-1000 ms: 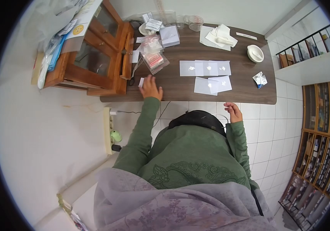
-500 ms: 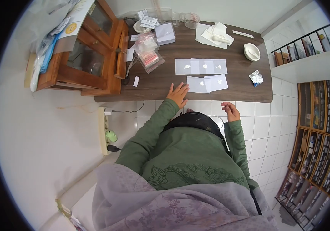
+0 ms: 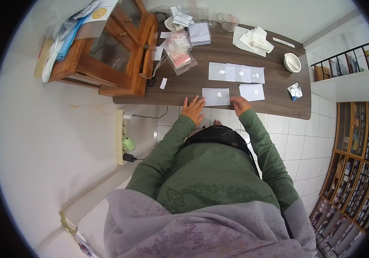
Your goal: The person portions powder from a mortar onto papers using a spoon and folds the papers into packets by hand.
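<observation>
Near the table's front edge, a white paper with a little white powder on it lies between my two hands. My left hand rests at its left corner, fingers spread. At the paper's right edge is my right hand, its fingers bent together; whether they pinch the paper is too small to tell. Another paper with powder lies to the right. Behind them, a row of three overlapping papers carries small powder heaps. A small white strip lies farther left.
A wooden cabinet stands at the left. Plastic bags, a paper stack and beakers are at the back. A white mortar and a foil packet sit at the right, near folded papers.
My left hand has moved right from the small strip to the front paper. My right hand has come up onto the table. The front paper now lies left, apart from its neighbour.
</observation>
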The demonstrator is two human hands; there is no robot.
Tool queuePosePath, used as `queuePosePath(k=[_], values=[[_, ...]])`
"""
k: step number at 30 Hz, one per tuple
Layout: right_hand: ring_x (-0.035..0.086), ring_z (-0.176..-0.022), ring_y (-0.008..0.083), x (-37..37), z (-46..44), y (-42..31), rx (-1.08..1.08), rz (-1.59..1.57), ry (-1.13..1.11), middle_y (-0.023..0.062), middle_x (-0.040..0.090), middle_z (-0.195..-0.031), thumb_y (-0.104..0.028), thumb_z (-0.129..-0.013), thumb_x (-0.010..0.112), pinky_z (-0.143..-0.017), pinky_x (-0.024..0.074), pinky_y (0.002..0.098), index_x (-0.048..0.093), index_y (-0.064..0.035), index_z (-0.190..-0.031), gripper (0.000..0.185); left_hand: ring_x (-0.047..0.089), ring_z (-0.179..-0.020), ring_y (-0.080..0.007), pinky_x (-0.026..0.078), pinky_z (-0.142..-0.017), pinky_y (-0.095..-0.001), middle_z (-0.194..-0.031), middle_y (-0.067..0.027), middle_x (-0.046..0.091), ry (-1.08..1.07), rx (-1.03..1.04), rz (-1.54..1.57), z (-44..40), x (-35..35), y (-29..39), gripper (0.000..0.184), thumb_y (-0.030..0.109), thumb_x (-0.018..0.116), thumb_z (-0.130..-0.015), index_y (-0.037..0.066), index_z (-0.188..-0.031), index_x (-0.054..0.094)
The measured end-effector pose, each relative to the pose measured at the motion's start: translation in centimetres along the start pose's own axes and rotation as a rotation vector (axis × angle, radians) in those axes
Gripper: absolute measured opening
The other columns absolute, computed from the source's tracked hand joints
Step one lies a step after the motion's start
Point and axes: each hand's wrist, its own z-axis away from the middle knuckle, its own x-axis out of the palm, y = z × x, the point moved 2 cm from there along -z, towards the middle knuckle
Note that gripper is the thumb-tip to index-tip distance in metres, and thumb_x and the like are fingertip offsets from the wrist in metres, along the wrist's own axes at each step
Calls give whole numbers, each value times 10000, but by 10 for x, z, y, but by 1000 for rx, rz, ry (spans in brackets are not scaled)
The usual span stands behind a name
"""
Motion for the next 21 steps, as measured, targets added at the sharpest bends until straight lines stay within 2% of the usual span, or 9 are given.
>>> queuePosePath(k=[1,7,13,19,21], values=[[526,-840,275,5,-5,2,-105,86,21,109,556,-958,5,-705,467,-792,428,333,561,-53,-953,272,259,-1216,-200,151,-976,-517,-1293,-1,319,6,-3,5,0,0,0,483,289,505,-757,114,-1194,392],[452,-942,295,15,-10,2,-47,306,12,95,472,-1065,-32,-661,516,-828,404,358,548,-60,-992,334,356,-1115,-208,176,-962,-520,-1158,1,423,51,-89,106,-15,-8,2,418,257,511,-756,130,-1147,431],[449,-899,305,14,-8,-3,-62,316,23,100,462,-1054,-25,-645,512,-800,410,366,534,-51,-1004,361,403,-995,-198,232,-939,-515,-1047,9,455,111,-176,81,-31,-3,5,315,234,529,-750,178,-1059,510],[453,-931,285,13,-12,-4,0,319,-12,84,461,-1055,-47,-659,522,-812,415,358,549,-57,-991,334,391,-1028,-207,241,-941,-512,-1070,8,442,32,-267,95,-45,-2,3,277,204,589,-706,164,-973,530],[454,-931,284,12,-13,-3,-13,320,-16,87,459,-1056,-48,-658,521,-810,416,359,549,-54,-991,334,379,-1055,-207,248,-942,-504,-1094,6,430,109,-191,120,-47,-2,2,298,205,603,-692,160,-974,520]])
